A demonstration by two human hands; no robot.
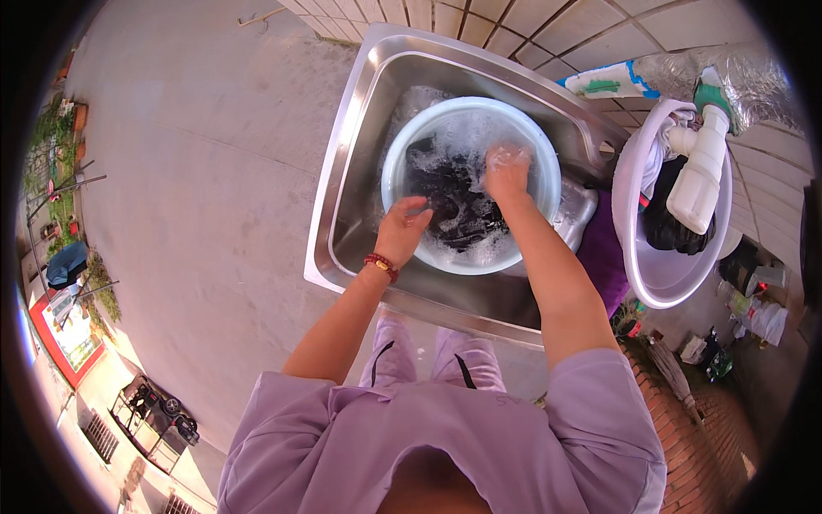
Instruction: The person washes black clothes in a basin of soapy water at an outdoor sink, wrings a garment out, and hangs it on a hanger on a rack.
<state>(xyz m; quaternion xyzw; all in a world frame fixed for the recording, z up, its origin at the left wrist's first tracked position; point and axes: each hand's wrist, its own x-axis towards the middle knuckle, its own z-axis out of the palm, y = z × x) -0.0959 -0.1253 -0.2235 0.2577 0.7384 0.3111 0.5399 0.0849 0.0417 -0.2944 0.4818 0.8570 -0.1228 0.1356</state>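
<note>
A round pale-blue basin (pixel 393 138) rests inside the stainless steel sink (pixel 350 186). Dark cloth (pixel 459 205) lies in its water, partly covered by white suds (pixel 475 135). My left hand (pixel 406 225) hovers at the basin's near-left rim, fingers apart and holding nothing; a red bead bracelet (pixel 382 265) circles that wrist. On the right side of the basin, my right hand (pixel 508 170) is down in the suds. Foam and water hide its fingers, so whether it grips the cloth cannot be told.
At the sink's right stands a white tub (pixel 668 283) holding light and dark cloth, with a white plastic pipe fitting (pixel 697 173) above it. Purple cloth (pixel 600 250) hangs between tub and sink. A tiled wall (pixel 514 29) rises behind. A broom (pixel 671 372) lies at right.
</note>
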